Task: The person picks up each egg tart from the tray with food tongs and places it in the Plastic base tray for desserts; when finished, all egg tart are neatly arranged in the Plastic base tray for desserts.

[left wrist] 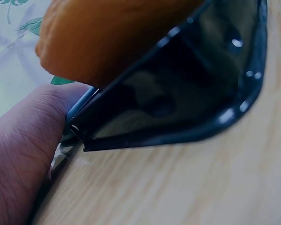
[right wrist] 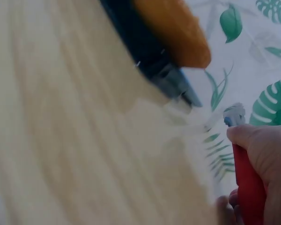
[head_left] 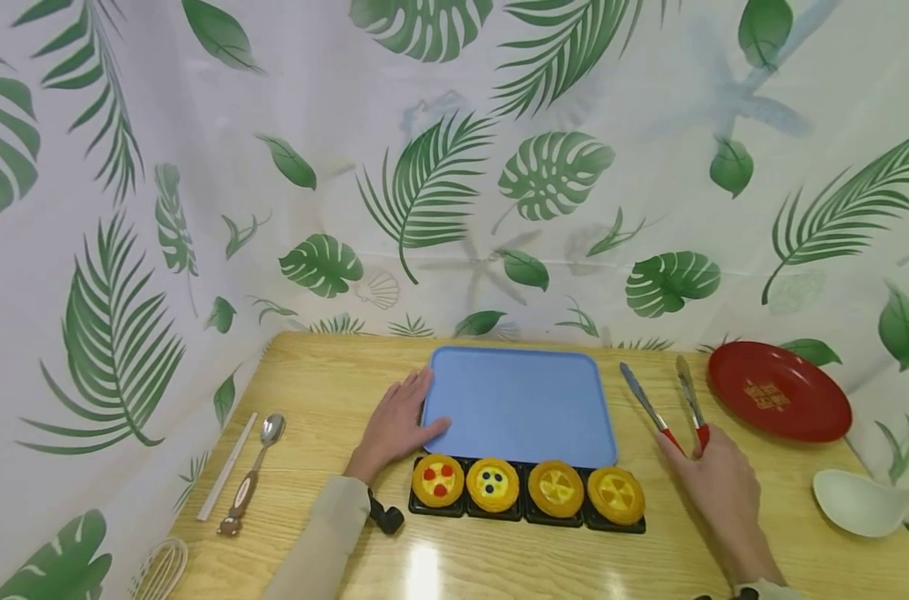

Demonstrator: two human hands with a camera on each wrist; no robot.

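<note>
My right hand (head_left: 720,479) grips a pair of tongs (head_left: 697,417) by the red handles; the two metal arms stand spread apart, tips pointing to the back. At the left edge of a blue tray (head_left: 521,408) rests my left hand (head_left: 402,421), fingers straight, thumb over the rim. In front of the tray stands a row of several egg tarts in black holders: a tart with red dots (head_left: 437,481), a tart with dark blue dots (head_left: 492,485), and tarts with yellow wedges (head_left: 556,489). The left wrist view shows a tart (left wrist: 98,42) and its black holder (left wrist: 178,89) close up.
A red oval plate (head_left: 780,392) lies at the back right, with a white ladle-like spoon (head_left: 859,502) nearer. Along the left edge lie a white stick (head_left: 227,467), a spoon (head_left: 253,475) with a bear-shaped handle end, and a whisk (head_left: 162,569). A leaf-printed curtain (head_left: 454,208) closes off the back.
</note>
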